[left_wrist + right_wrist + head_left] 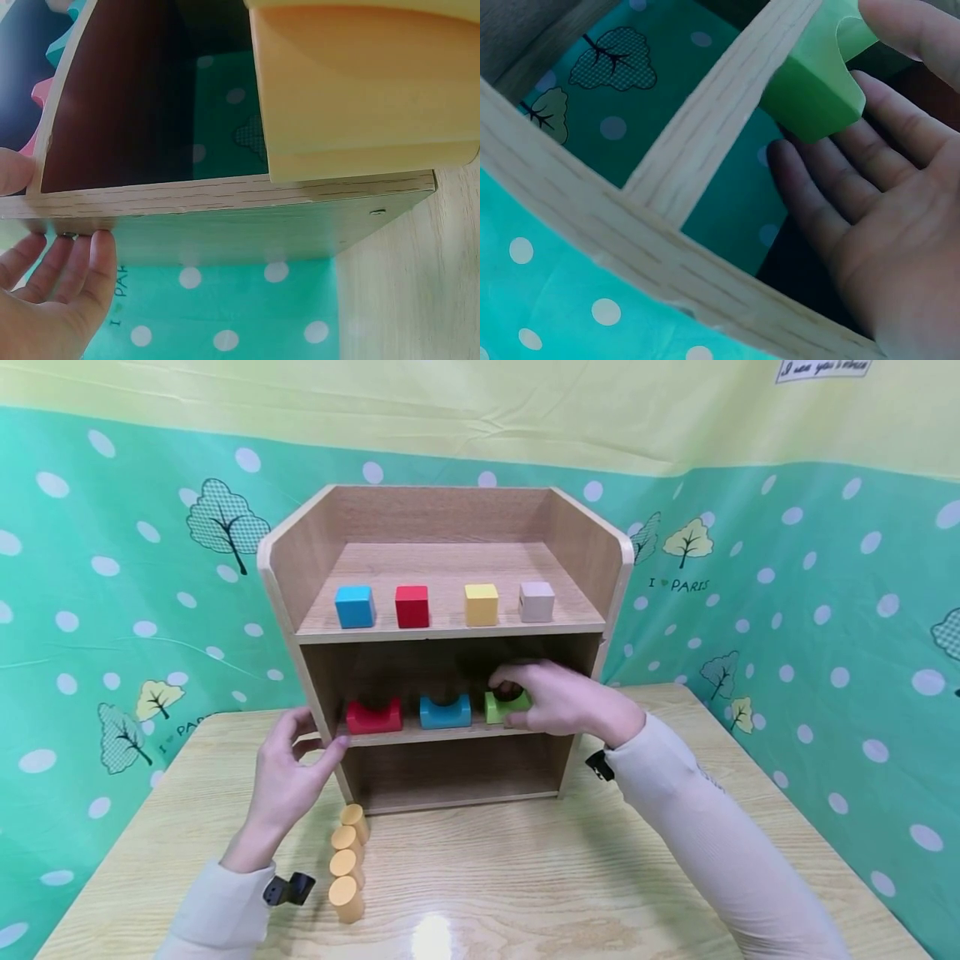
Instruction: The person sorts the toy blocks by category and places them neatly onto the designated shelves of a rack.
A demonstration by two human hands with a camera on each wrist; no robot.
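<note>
My right hand is at the right of the middle shelf of the small wooden shelf unit. It holds a green block with a curved notch, thumb in front and fingers behind. Beside that block stand a notched blue block and a notched red block. My left hand holds the unit's left side panel, its thumb at the front edge and its fingertips against the outer face.
Blue, red, yellow and pale grey cubes line the top shelf. Several light wooden cylinders stand in a row on the table near my left wrist. A polka-dot cloth hangs behind.
</note>
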